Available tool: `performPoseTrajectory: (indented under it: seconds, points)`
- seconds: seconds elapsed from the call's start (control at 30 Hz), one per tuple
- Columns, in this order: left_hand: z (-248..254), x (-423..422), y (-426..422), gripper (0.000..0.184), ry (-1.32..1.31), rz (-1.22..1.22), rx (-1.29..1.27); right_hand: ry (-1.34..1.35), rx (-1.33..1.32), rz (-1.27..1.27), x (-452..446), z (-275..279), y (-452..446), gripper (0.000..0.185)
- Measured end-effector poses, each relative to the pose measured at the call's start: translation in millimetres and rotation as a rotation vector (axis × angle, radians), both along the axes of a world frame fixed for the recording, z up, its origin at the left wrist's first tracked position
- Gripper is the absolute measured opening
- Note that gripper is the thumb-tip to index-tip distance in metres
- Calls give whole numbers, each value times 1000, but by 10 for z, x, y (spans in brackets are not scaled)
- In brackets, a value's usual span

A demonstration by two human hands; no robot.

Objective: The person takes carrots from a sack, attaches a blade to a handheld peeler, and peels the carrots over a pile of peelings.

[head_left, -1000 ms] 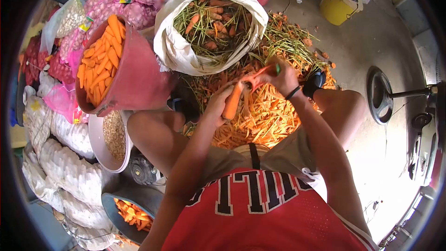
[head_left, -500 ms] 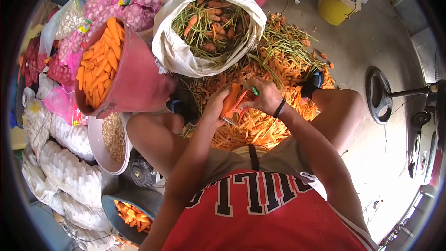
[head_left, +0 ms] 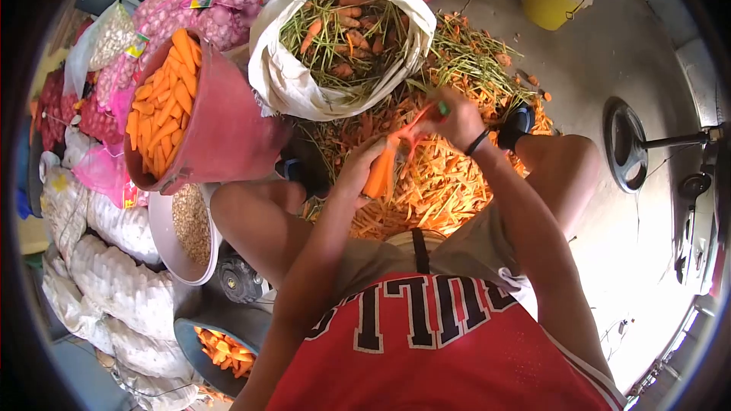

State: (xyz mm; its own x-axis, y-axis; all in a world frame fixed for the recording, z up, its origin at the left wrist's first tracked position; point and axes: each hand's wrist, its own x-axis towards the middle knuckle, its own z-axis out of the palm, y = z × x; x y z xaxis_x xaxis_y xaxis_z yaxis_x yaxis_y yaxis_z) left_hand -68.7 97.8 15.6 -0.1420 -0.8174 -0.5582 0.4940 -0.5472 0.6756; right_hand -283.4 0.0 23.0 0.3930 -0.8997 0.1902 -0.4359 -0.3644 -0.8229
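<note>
A partly peeled carrot (head_left: 380,173) is gripped in my left hand (head_left: 359,169), its near end pointing toward my lap. My right hand (head_left: 460,123) is closed round a red-orange peeler (head_left: 415,128) with a green part by the fingers. The peeler is blurred and lies at the carrot's far end; whether its blade touches cannot be made out. Beneath both hands spreads a heap of orange carrot peelings (head_left: 449,183). Just beyond, a white woven sack (head_left: 278,80) stands open, holding unpeeled carrots (head_left: 350,38) among green stems.
At left a tilted red bucket (head_left: 236,118) holds peeled carrots (head_left: 164,114). Near it are a pale basin (head_left: 161,228) of light-coloured pieces and a dark container (head_left: 190,339) with more carrots. White sacks (head_left: 122,281) line the left. A yellow bucket (head_left: 544,4) stands far right.
My right hand has moved away from me and slightly right, taking the peeler from the carrot's near end to its far end. My left hand keeps hold of the carrot.
</note>
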Motion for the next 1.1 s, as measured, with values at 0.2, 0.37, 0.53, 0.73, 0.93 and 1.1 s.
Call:
performPoseTrajectory:
  seconds: [0.2,0.37,0.53,0.73,0.93,1.1]
  points:
    - [-59,51,-90,30,148,9,-45,-72,-60,88,157,-102,225,50]
    - [-97,58,6,28,-15,-100,-71,13,-124,-3,31,-51,45,49]
    - [-58,-3,-68,30,40,58,-5,-48,4,-13,18,-137,-20,53]
    - [-169,11,24,30,-12,-12,-46,46,10,66,35,-85,50,66]
    - [-149,-9,-77,32,95,107,-5,-28,-49,90,134,-106,209,54]
    - [-175,67,47,32,84,-12,-12,18,-157,29,49,-39,26,55]
